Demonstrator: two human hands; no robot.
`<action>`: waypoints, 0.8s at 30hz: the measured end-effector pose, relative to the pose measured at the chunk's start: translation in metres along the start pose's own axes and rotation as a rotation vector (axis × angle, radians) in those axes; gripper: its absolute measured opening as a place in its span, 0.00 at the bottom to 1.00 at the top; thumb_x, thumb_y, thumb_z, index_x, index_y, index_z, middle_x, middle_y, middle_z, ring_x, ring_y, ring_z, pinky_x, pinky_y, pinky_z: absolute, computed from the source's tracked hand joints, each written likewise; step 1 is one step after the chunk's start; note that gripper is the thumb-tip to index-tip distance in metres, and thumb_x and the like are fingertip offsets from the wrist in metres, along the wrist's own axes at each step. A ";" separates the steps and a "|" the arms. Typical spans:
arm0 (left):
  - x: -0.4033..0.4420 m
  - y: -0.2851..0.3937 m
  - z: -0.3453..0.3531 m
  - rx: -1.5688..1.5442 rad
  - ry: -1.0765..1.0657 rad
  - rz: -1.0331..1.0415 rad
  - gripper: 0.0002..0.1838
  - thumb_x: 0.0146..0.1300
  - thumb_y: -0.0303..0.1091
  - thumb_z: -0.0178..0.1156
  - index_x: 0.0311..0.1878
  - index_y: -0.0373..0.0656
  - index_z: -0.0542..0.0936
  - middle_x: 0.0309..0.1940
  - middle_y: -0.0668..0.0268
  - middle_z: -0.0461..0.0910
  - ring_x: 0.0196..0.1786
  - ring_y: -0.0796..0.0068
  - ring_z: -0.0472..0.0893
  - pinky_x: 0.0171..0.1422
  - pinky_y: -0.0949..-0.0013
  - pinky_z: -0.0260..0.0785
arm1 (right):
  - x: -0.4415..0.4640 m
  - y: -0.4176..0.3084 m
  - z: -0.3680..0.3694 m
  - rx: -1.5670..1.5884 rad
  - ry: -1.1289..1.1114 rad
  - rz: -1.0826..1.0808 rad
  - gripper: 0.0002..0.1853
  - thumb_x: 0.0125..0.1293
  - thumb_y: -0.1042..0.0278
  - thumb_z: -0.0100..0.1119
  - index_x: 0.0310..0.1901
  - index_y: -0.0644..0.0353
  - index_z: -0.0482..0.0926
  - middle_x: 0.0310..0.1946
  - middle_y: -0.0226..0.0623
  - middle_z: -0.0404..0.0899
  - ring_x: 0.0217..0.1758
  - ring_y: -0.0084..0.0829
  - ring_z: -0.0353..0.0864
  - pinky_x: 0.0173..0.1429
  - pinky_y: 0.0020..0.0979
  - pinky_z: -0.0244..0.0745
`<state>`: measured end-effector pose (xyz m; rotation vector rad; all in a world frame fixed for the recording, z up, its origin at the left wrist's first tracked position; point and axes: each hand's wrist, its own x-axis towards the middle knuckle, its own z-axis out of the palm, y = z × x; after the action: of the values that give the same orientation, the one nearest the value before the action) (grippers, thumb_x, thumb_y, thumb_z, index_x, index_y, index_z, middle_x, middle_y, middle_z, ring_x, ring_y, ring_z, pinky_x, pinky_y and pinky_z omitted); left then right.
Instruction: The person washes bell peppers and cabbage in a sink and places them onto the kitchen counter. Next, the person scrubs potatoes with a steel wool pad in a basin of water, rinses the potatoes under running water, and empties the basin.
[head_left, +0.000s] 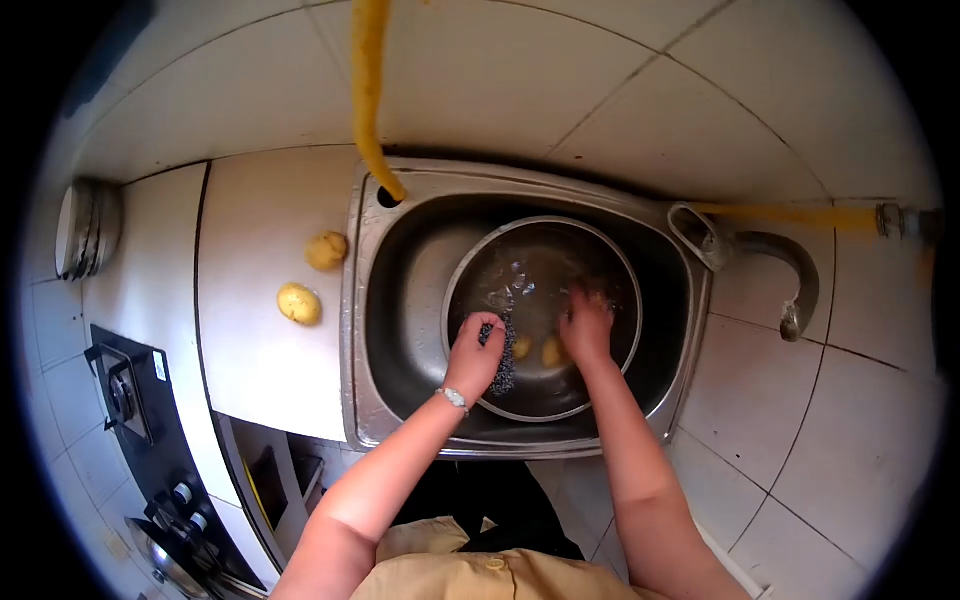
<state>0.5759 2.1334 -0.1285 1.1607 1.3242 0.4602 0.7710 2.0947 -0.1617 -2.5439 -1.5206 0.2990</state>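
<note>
A round metal basin [457,290] of murky water stands inside the steel sink [405,270]. Over its left part, my left hand [474,352] is closed on a dark mesh scrubber [504,368], which hangs down toward the water. My right hand [588,322] reaches into the right part of the basin, its fingertips partly under the water; whether it holds anything is hidden. Between the hands, two yellowish potatoes [553,350] show in the water. Two more potatoes [299,304] lie on the counter left of the sink.
A yellow hose [368,90] runs down into the sink's back left corner. On the right is a curved grey faucet [800,270]. A gas stove [125,392] and stacked metal dishes [90,229] stand at the far left.
</note>
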 end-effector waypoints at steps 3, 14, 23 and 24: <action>0.003 -0.003 0.004 0.025 0.009 -0.009 0.08 0.63 0.33 0.55 0.42 0.40 0.75 0.42 0.56 0.77 0.49 0.56 0.76 0.57 0.64 0.65 | -0.012 0.026 0.015 0.037 -0.189 -0.105 0.28 0.55 0.68 0.58 0.61 0.54 0.69 0.54 0.52 0.72 0.57 0.54 0.71 0.60 0.47 0.67; 0.062 0.006 0.045 0.425 0.073 0.347 0.07 0.60 0.31 0.55 0.39 0.40 0.76 0.40 0.50 0.76 0.48 0.48 0.74 0.55 0.56 0.66 | -0.037 0.015 -0.021 2.364 -0.584 0.812 0.13 0.66 0.55 0.50 0.45 0.52 0.74 0.40 0.45 0.78 0.37 0.37 0.77 0.38 0.31 0.73; 0.055 0.049 0.110 0.439 -0.037 0.408 0.07 0.57 0.33 0.60 0.30 0.39 0.78 0.35 0.52 0.75 0.43 0.49 0.73 0.51 0.55 0.66 | -0.068 -0.027 -0.023 1.912 -0.134 1.135 0.14 0.72 0.55 0.44 0.52 0.52 0.71 0.50 0.35 0.74 0.53 0.31 0.75 0.54 0.32 0.73; 0.051 0.055 0.110 0.434 -0.029 0.409 0.07 0.57 0.33 0.60 0.30 0.39 0.78 0.35 0.52 0.75 0.43 0.49 0.73 0.51 0.55 0.66 | -0.066 -0.044 -0.036 2.040 -0.135 1.176 0.13 0.73 0.55 0.42 0.49 0.52 0.71 0.49 0.34 0.74 0.52 0.31 0.75 0.53 0.32 0.73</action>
<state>0.7068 2.1552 -0.1259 1.8102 1.1920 0.4562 0.7122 2.0560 -0.1104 -1.1156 0.6251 1.2035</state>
